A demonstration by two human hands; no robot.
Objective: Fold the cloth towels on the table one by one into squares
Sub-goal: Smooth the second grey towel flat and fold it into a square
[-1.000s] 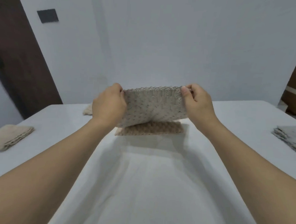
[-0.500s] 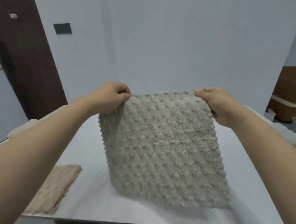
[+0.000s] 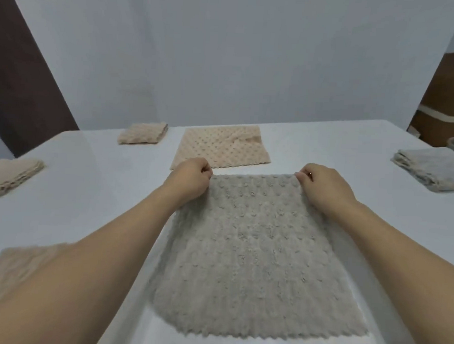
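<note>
While the grey nubbly cloth towel point(image 3: 250, 254) lies spread flat on the white counter point(image 3: 93, 191), the left hand point(image 3: 191, 179) and right hand point(image 3: 322, 187) each pinch one of its far corners with curled fingers. Just beyond it lies an unfolded peach dotted towel point(image 3: 220, 147); folded towels sit at the counter's sides.

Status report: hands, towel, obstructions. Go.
Left hand and right hand pinching far corners. Grey towel spread flat, unfolded. Peach towel just beyond, apart.

Both bare forearms reach forward; left hand point(image 3: 191, 179) and right hand point(image 3: 322, 186) are curled, each pinching a far corner.
</note>
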